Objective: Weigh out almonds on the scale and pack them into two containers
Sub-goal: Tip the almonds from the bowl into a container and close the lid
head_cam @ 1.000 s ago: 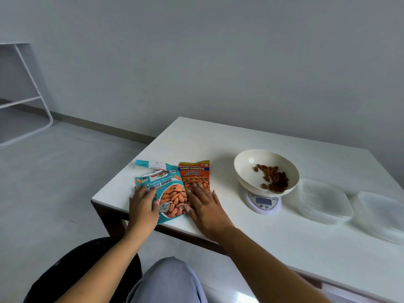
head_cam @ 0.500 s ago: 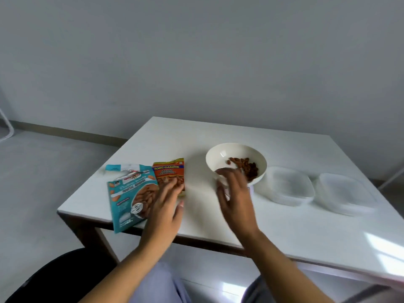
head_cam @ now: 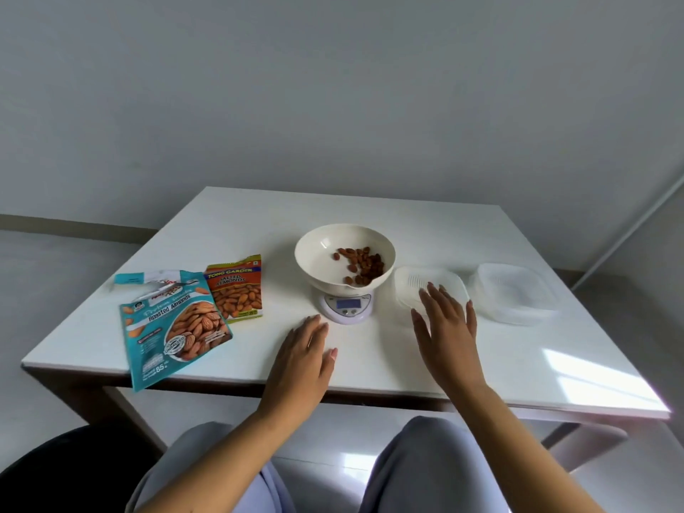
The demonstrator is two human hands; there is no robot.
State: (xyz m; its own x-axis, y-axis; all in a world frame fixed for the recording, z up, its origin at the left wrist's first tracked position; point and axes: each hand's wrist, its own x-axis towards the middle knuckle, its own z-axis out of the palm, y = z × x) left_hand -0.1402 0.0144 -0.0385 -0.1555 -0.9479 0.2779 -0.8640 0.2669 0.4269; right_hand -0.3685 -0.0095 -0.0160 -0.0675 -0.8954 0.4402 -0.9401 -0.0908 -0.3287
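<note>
A cream bowl (head_cam: 322, 261) holding several almonds (head_cam: 361, 264) sits on a small white digital scale (head_cam: 346, 307) in the middle of the white table (head_cam: 481, 364). Two clear lidded containers stand to its right, the nearer one (head_cam: 414, 286) and the farther one (head_cam: 512, 292). A teal bag of roasted almonds (head_cam: 170, 327) and an orange bag of salted almonds (head_cam: 237, 288) lie at the left. My left hand (head_cam: 301, 359) hovers flat in front of the scale, fingers apart, empty. My right hand (head_cam: 446, 329) is spread open, its fingertips over the nearer container's front edge.
The teal bag overhangs the table's front edge. A torn teal strip (head_cam: 129, 278) lies behind the bags. My knees in grey trousers (head_cam: 425, 472) are under the table's front edge. A grey wall stands behind the table.
Both hands left the almond bags and moved right. The left one went to the front of the scale, the right one to the nearer container. The camera turned right too.
</note>
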